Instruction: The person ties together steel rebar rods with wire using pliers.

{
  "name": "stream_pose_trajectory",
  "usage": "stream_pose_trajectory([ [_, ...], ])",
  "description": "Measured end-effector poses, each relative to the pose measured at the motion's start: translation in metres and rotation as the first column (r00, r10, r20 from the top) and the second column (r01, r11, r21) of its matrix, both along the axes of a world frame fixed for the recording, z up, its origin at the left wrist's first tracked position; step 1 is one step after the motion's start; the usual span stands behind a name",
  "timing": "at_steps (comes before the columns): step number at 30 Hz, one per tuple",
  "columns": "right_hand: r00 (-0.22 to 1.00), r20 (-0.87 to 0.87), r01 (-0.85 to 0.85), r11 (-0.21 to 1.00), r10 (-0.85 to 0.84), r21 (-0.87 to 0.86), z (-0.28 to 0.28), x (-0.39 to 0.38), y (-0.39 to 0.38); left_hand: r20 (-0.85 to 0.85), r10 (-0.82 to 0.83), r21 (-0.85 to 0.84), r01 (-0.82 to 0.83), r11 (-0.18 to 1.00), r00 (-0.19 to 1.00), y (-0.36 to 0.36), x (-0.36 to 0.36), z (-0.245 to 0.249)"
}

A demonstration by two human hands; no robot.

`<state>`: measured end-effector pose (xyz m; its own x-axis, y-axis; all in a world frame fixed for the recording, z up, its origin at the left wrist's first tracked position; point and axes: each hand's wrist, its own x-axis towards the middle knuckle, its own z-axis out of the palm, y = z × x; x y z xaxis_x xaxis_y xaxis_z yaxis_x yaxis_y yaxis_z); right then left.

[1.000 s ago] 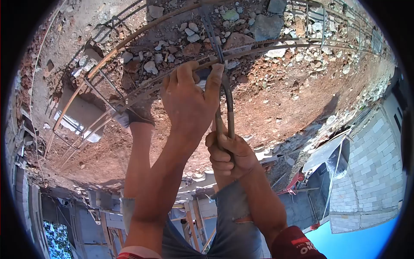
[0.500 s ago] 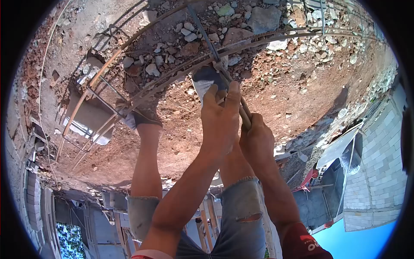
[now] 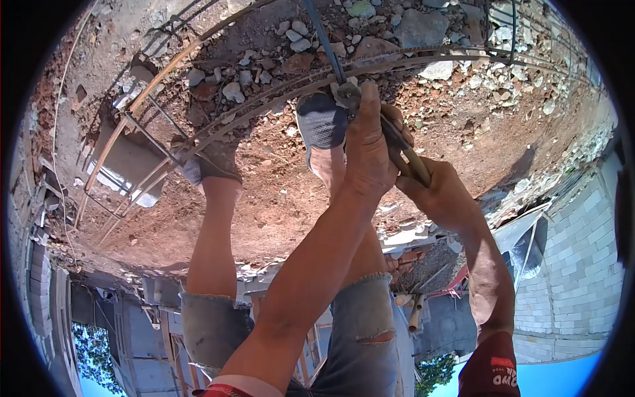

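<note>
Long-handled pincers [image 3: 395,135] slant across the middle of the view. Their metal head lies close to the crossing of a stirrup bar [image 3: 324,40] and the long rebar rods [image 3: 284,98] of a steel cage. My left hand [image 3: 368,142] is closed around the tool near its head and hides part of it. Lower on the tan handle end, my right hand [image 3: 442,192] is wrapped round it. Right beside the pincers' head is my dark shoe [image 3: 322,120]; the other shoe [image 3: 193,165] stands by the rods further left.
The rebar cage curves across the ground, with a bent outer rod [image 3: 142,92] on the left. Loose stones [image 3: 417,30] and rubble lie beyond it on reddish soil [image 3: 264,221]. A grey block wall [image 3: 575,264] rises at the right.
My right hand has moved right and up, swinging the handles outward. My left hand has shifted right and a little up, and the pincers' head has moved slightly right.
</note>
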<state>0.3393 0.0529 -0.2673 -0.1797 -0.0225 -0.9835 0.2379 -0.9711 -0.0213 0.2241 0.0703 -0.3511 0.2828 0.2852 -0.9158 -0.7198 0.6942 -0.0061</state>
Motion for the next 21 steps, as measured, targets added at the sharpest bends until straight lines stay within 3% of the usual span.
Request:
stream_pose_trajectory([
  [1, 0.966, 0.183, -0.213, 0.961, 0.181, 0.176, 0.006, -0.004, 0.003, -0.027, -0.024, -0.001, 0.024, 1.000, 0.999, 0.000, 0.001, 0.004],
  [2, 0.870, 0.382, -0.436, 0.848, 0.311, 0.302, 0.010, -0.007, 0.003, -0.032, -0.018, -0.005, 0.018, 1.000, 0.999, 0.002, 0.005, 0.009],
  [3, 0.819, 0.451, -0.513, 0.806, 0.355, 0.296, 0.007, -0.008, -0.002, -0.125, 0.002, -0.068, -0.011, 0.998, 0.992, 0.006, 0.010, 0.015],
  [6, 0.717, 0.550, -0.641, 0.714, 0.428, 0.280, 0.001, -0.010, -0.004, -0.274, -0.032, -0.141, -0.007, 0.990, 0.961, 0.016, 0.016, 0.029],
  [8, 0.664, 0.588, -0.704, 0.652, 0.462, 0.282, -0.012, -0.003, -0.004, -0.269, -0.216, -0.174, 0.173, 0.969, 0.938, 0.021, 0.015, 0.031],
  [10, 0.605, 0.646, -0.765, 0.564, 0.466, 0.310, -0.032, 0.010, -0.009, -0.242, -0.222, -0.226, 0.168, 0.960, 0.944, 0.030, 0.017, 0.035],
  [12, 0.568, 0.672, -0.802, 0.502, 0.475, 0.323, -0.045, 0.018, -0.015, -0.345, -0.112, -0.206, 0.041, 0.978, 0.932, 0.028, 0.036, 0.022],
  [14, 0.546, 0.699, -0.817, 0.478, 0.462, 0.323, -0.040, 0.015, -0.023, -0.426, -0.098, -0.144, 0.040, 0.989, 0.899, 0.027, 0.038, 0.015],
  [16, 0.518, 0.737, -0.833, 0.452, 0.433, 0.320, -0.029, 0.011, -0.022, -0.245, -0.148, -0.399, 0.039, 0.916, 0.958, 0.036, 0.034, 0.017],
  [18, 0.848, 0.364, -0.508, 0.787, 0.385, 0.352, -0.012, 0.011, -0.011, -0.132, -0.097, -0.232, 0.065, 0.971, 0.987, 0.022, 0.019, 0.010],
  [19, 0.847, 0.367, -0.509, 0.785, 0.384, 0.353, -0.011, 0.010, -0.012, 0.034, -0.099, -0.174, 0.104, 0.979, 0.994, 0.013, 0.007, 0.004],
  [20, 0.985, 0.132, -0.143, 0.958, 0.113, 0.249, -0.011, 0.008, -0.017, 0.197, -0.107, -0.113, 0.131, 0.985, 0.974, 0.007, -0.006, -0.001],
  [21, 0.974, -0.058, 0.221, 0.974, -0.218, 0.053, -0.013, 0.006, -0.023, 0.197, -0.101, -0.114, 0.125, 0.986, 0.975, 0.000, -0.016, -0.006],
])
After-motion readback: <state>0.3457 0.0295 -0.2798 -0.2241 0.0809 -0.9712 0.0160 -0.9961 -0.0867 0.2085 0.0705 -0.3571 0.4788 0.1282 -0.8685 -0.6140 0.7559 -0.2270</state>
